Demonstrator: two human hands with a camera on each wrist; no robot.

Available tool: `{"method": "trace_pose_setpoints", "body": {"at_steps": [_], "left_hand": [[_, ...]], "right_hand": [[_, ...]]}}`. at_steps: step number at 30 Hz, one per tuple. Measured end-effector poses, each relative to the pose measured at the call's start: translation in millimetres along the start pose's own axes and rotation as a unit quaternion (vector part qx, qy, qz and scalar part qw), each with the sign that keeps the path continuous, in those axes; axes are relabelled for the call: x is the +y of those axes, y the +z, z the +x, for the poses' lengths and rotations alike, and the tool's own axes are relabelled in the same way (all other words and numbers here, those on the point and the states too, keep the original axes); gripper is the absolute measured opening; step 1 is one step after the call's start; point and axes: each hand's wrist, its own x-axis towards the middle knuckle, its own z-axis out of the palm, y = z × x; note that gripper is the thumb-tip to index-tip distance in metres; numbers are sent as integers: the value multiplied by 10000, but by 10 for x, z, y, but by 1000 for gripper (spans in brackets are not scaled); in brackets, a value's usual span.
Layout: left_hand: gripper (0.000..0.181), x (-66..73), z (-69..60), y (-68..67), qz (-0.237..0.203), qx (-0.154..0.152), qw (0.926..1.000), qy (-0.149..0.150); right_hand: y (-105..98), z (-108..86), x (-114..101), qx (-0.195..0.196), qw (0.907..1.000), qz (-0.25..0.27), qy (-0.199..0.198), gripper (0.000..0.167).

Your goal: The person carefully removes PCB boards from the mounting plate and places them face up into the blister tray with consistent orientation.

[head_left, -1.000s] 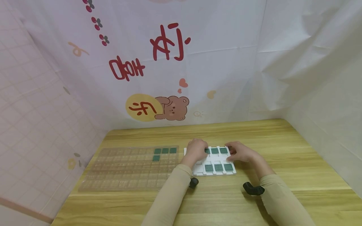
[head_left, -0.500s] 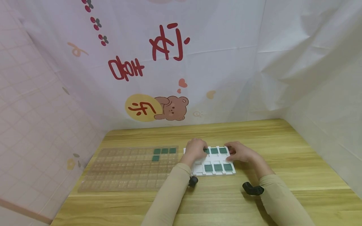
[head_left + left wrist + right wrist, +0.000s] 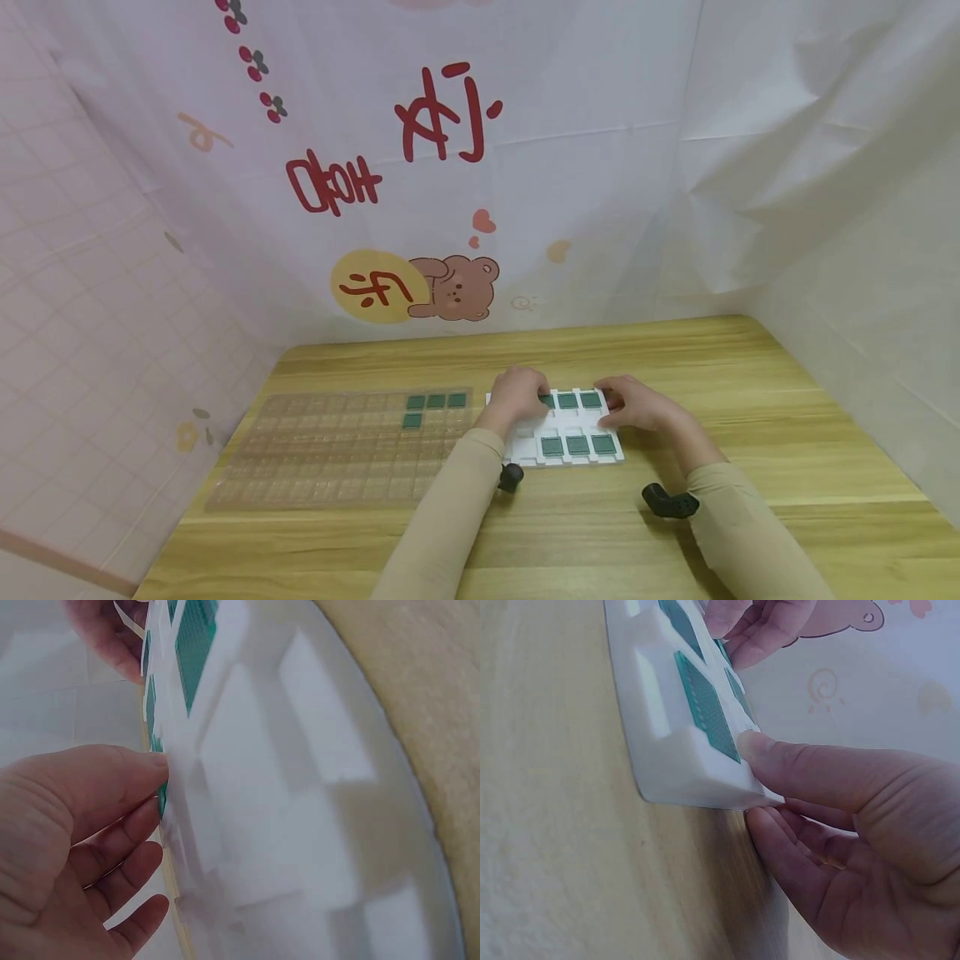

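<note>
A white plastic tray (image 3: 573, 422) lies on the table, with green square chips (image 3: 577, 445) in its front and back rows. My left hand (image 3: 517, 393) is over the tray's back left part. In the left wrist view its thumb and index finger pinch a green chip (image 3: 162, 801) at the tray's back row; the other fingers are loosely bent. My right hand (image 3: 637, 403) grips the tray's right edge, thumb on top and fingers against the side, as the right wrist view shows. The left hand covers part of the back row.
Left of the white tray lies a clear compartment tray (image 3: 322, 454); several green chips (image 3: 436, 402) sit in its back right pockets. A printed cloth (image 3: 600, 167) hangs behind the wooden table (image 3: 585, 550). Black wrist devices (image 3: 670, 502) hang under both forearms.
</note>
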Motion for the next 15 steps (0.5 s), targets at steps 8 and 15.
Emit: {"method": "trace_pose_setpoints", "body": {"at_steps": [8,15], "left_hand": [[22,-10,-1,-13,-137,-18,9999,-60],[22,-3,-7,-26,-203,2,9998,-7]], "right_hand": [[4,6,7,12,10000,18,12,73],[-6,3,0,-3,10000,-31,-37,72]]}}
